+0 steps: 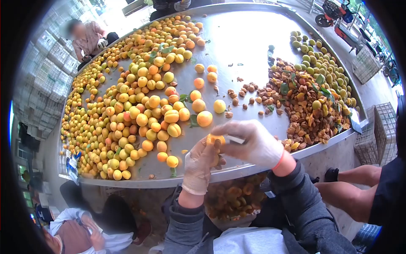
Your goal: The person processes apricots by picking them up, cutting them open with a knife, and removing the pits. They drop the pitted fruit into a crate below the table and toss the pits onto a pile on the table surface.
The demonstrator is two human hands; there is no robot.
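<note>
A broad metal table (241, 38) with a raised rim is set in a working area, where stacked crates (46, 76) are seen along one side. Just above its near edge, an orange fruit (217, 139) is held between two gloved hands. It is pinched by the nearly closed fingers of the left hand (198, 165), while a slim pale object (235, 139) is gripped among the curled fingers of the right hand (258, 146); whether it is a blade or a handle cannot be told. The fruit is judged to be light and soft-fleshed, easily bruised or torn under hard pressure, and likely to turn slippery where juice is let out. It is best taken by its rounded sides, with light fingertip pressure spread over the skin. Beneath the hands, opened fruit (237, 194) is gathered below the table edge. A few loose apricots (204, 119) are scattered just beyond the hands, and a wide spread of apricots (141, 106) is laid out to the left. To the right, brown scraps (306, 101) are heaped beside green fruit (332, 72). Farther out, a seated person (88, 38) is seen at the table's far left side, and another person's bare legs (351, 192) are seen at the right.
</note>
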